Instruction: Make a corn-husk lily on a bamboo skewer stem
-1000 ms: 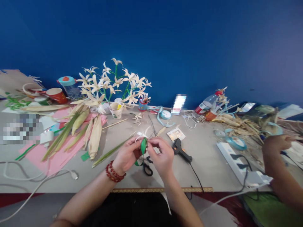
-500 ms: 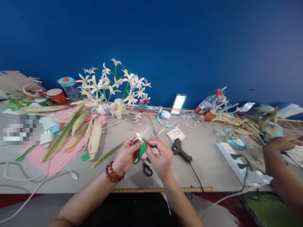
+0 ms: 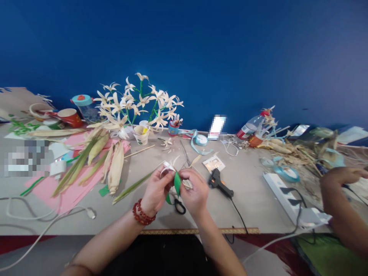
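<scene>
My left hand [image 3: 155, 188], with a red bead bracelet at the wrist, pinches a small pale husk flower [image 3: 173, 161], its thin petals pointing up. A strip of green ribbon [image 3: 177, 184] hangs in a curl between my hands. Finger and thumb of my right hand [image 3: 196, 189] are closed on the ribbon, close against the flower's base. Something white shows at my left fingertips, too small to name. Under the hands lies a pair of scissors, its black handle [image 3: 179, 207] showing. A black glue gun [image 3: 220, 184] rests right of my right hand.
Pale flowers on green stems [image 3: 138, 103] stand in paper cups at the back. Corn husks [image 3: 115, 170] and pink paper [image 3: 46, 191] lie left. A power strip [image 3: 283, 195], ribbon rolls and a bottle [image 3: 248, 128] are right. Another person's arm [image 3: 336, 203] reaches in there.
My left hand has shifted slightly right, nearer to my right hand. The green ribbon has turned and now hangs more to the right, its curl wider over the scissors.
</scene>
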Demonstrator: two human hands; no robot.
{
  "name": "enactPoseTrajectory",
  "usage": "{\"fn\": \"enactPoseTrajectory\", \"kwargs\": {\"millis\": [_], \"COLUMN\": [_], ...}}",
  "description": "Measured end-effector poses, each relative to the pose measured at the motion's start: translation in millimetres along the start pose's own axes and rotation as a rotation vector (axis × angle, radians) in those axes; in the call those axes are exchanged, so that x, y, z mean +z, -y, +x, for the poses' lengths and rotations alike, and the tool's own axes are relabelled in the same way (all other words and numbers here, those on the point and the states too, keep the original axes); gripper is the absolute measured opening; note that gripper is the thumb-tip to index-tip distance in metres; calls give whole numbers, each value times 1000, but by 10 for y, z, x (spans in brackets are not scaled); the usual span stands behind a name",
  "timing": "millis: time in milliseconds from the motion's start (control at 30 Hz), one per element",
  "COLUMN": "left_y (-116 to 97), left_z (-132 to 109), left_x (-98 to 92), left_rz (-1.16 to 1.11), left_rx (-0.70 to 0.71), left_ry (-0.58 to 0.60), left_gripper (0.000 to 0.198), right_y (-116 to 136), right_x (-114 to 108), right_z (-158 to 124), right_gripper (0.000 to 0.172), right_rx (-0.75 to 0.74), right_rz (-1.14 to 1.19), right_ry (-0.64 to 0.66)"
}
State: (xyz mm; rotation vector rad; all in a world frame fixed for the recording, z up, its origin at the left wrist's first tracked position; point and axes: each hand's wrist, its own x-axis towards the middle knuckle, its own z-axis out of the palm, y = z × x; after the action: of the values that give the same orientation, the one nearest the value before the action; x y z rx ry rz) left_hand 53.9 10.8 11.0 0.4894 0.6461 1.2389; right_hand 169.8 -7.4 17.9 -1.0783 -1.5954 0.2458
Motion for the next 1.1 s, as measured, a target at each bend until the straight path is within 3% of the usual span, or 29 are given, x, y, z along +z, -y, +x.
{"fn": "enactPoseTrajectory", "kwargs": {"millis": [267,400,533,633,800,1100], "left_y": [18,17,4,-2,-16,-30], "left_z": [-3,-8,-19,-24,-30,-49], "left_x": [19,-1,-12,-14,-24,-46], "left_rz": [8,26,72,95,73,8], "left_rx": [33,39,96,96,15,-70], "left_ry": [-28,-27,-37,-36,-7,66], "left_gripper": [19,18,18,17,18,19], "right_y": [19,51,114,161,156,31], "right_x": [-20,-81,-149,-156,-140,-85], "right_z": [-2,11,16,29,49,-22], "right_gripper": [12,14,22,30,17,14], "right_rx": [4,21,98,75,61,311], "right_rz": [17,56,117,46,-28,95], "right_ry": [7,71,125,167,189,166]}}
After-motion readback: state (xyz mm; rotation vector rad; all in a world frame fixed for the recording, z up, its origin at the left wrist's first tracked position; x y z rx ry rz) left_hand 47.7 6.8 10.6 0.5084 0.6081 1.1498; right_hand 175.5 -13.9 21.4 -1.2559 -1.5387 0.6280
